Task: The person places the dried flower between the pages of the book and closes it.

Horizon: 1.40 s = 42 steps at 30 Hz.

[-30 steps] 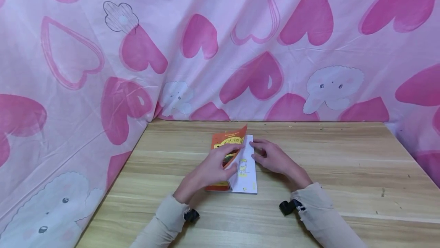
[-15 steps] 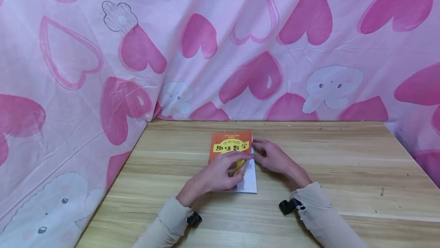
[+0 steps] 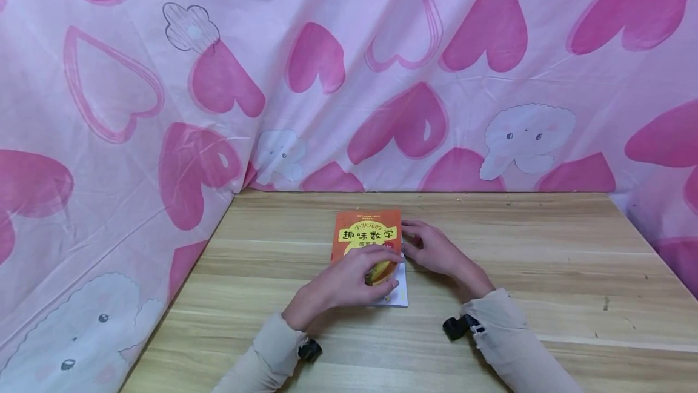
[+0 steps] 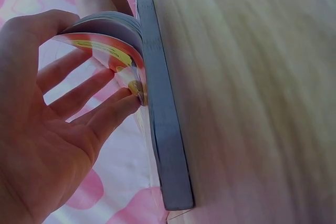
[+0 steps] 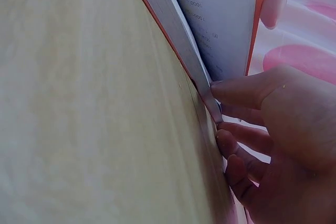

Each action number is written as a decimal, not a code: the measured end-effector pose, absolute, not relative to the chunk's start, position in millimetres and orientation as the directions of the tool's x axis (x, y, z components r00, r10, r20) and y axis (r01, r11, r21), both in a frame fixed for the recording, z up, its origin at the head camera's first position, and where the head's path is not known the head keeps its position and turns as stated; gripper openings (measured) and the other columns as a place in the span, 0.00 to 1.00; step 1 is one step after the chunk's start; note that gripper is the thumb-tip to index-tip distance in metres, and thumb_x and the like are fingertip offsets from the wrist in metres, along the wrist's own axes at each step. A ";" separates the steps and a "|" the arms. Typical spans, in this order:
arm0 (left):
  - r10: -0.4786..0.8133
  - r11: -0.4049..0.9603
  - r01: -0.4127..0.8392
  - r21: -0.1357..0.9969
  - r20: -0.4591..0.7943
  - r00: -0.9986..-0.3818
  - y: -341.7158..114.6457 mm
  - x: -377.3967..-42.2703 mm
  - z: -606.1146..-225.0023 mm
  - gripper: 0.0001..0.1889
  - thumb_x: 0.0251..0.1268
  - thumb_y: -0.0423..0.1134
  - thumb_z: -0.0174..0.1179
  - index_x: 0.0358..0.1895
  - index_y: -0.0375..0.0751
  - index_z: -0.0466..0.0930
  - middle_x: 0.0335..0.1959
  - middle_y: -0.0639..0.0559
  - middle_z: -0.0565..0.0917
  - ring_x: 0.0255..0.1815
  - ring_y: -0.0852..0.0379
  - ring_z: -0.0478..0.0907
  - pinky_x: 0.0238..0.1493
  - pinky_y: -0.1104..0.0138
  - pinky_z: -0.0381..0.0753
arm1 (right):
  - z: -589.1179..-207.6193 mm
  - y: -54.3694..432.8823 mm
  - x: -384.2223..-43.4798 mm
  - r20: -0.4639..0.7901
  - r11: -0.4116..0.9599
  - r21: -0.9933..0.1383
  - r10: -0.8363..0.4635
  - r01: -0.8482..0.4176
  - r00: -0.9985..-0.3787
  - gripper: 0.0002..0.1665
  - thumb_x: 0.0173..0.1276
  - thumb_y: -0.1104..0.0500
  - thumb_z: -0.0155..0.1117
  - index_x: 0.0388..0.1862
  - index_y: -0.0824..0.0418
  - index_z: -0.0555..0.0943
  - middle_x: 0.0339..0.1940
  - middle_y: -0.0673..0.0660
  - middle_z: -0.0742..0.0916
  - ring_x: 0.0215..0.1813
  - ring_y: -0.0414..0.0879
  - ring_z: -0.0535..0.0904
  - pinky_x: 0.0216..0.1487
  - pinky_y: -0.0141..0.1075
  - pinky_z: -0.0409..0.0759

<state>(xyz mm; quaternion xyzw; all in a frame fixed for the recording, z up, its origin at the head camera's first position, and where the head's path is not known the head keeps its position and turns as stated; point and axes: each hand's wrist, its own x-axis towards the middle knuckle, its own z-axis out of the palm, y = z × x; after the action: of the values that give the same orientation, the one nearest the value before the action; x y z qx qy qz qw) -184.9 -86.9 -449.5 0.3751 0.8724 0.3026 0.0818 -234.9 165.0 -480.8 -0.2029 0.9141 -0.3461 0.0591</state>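
A thin paperback book [image 3: 366, 218] with an orange cover and yellow title panel lies on the wooden table. My left hand [image 3: 340, 281] reaches across its lower part and holds the free side of the front cover and some pages. In the left wrist view, the thumb is at the curved page edges and the fingers are against the cover [image 4: 107, 50]. White inner pages [image 3: 402, 296] show below and right of the cover. My right hand [image 3: 436, 250] rests at the book's right edge; in the right wrist view, its thumb touches the page block [image 5: 181, 45], with bent fingers close beside it.
The wooden table [image 3: 545, 260] reaches back to a pink cloth [image 3: 392, 102] printed with hearts, which also hangs at both sides. Black straps with small devices [image 3: 460, 327] sit at the sleeve cuffs.
The raised cover has come down to the right over the white pages, and my left hand has moved right and slightly down with it. My right hand stays at the book's edge.
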 end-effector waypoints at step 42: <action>0.739 0.576 0.601 0.553 -0.039 -0.672 -84.3 -174.9 -448.6 0.26 0.80 0.59 0.62 0.76 0.68 0.77 0.83 0.60 0.71 0.84 0.56 0.65 0.83 0.50 0.69 | -482.2 166.5 -233.2 0.041 0.640 -0.707 -0.389 -0.302 -0.920 0.41 0.78 0.57 0.69 0.85 0.56 0.66 0.40 0.55 0.79 0.40 0.46 0.74 0.37 0.35 0.73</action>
<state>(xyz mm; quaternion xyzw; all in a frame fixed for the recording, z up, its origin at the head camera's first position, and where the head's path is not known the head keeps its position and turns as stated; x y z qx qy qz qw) -174.9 -84.3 -448.6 0.3819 0.8776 0.2568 0.1341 -233.2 166.5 -482.2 -0.1911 0.9036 -0.3791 0.0575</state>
